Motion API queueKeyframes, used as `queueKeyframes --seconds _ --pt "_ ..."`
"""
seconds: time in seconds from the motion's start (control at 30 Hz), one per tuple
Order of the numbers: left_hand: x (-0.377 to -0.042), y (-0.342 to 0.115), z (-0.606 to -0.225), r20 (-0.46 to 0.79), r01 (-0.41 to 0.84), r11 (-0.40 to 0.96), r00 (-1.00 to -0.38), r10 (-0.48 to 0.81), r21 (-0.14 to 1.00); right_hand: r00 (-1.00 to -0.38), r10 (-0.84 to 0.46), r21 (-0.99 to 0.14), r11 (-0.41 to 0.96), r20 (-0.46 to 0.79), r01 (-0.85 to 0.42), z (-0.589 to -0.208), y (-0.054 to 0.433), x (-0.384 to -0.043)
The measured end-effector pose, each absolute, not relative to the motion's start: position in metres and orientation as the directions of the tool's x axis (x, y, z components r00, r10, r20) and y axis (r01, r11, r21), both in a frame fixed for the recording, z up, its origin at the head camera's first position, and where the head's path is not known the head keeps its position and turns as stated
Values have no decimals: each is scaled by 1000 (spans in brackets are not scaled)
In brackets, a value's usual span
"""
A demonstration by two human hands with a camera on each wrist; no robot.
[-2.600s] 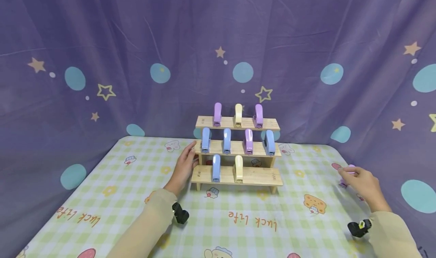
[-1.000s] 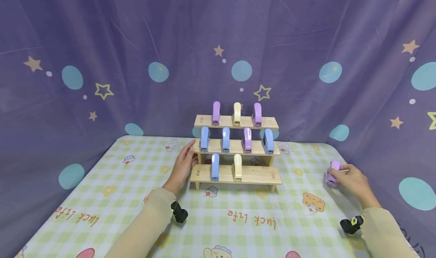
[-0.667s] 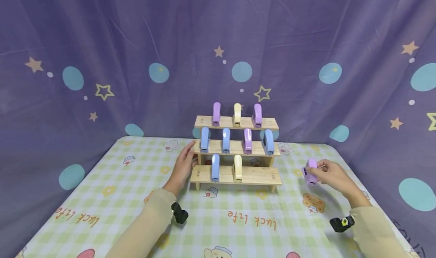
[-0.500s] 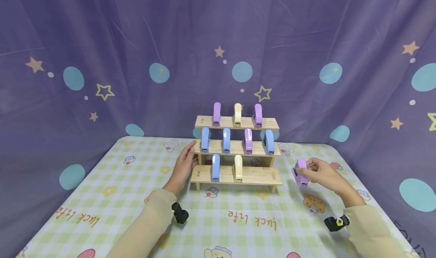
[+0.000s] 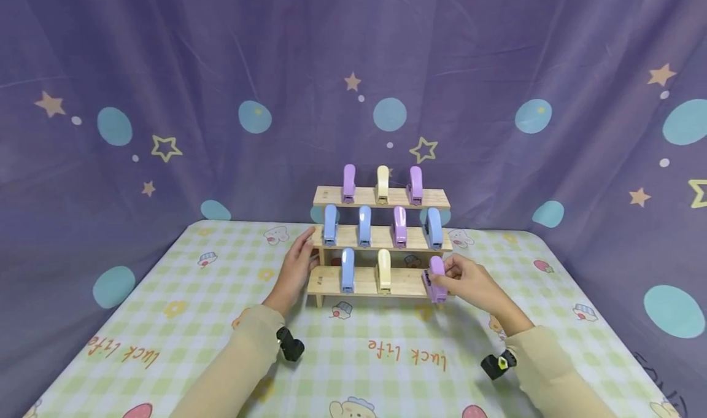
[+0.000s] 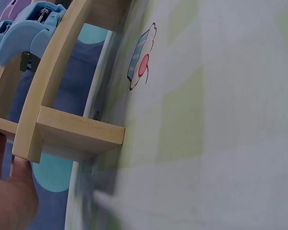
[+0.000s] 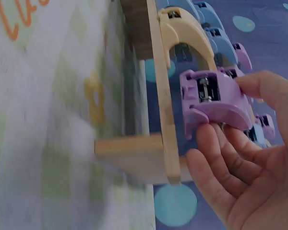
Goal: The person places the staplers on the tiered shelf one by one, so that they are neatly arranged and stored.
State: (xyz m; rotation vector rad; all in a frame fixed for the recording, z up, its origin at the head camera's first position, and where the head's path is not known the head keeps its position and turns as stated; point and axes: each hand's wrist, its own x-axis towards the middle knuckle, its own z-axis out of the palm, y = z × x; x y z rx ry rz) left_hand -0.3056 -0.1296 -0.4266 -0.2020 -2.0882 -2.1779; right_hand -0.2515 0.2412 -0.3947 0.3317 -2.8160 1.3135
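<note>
My right hand [image 5: 469, 283] pinches a purple stapler [image 5: 437, 283] between thumb and fingers at the right end of the bottom shelf [image 5: 409, 281]. In the right wrist view that stapler [image 7: 216, 98] shows its spring slot and is close over the wooden board, beside a yellow stapler [image 7: 182, 28]. My left hand [image 5: 293, 274] touches the left end of the three-tier wooden stand [image 5: 375, 237], fingers fairly straight. The left wrist view has its fingers [image 6: 21, 172] against the wood. A blue stapler [image 5: 347, 270] and a yellow stapler [image 5: 383, 272] stand on the bottom shelf.
On the middle shelf are blue staplers [image 5: 364, 226] and a purple one [image 5: 400, 226]. The top shelf [image 5: 326, 195] bears two purple staplers and a yellow one [image 5: 382, 185]. A checked cloth [image 5: 221, 369] covers the table; a purple curtain [image 5: 309, 50] hangs behind.
My right hand has carried the purple stapler leftward from the table's right side to the right end of the bottom shelf. The left hand stays at the stand.
</note>
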Motion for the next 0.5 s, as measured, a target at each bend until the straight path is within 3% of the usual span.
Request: queueKeyframes --seconds 0.5 --pt "-301 -133 -428 196 193 -76 -980 35 978 -986 -128 -816 554 110 -163 -408 211 -267"
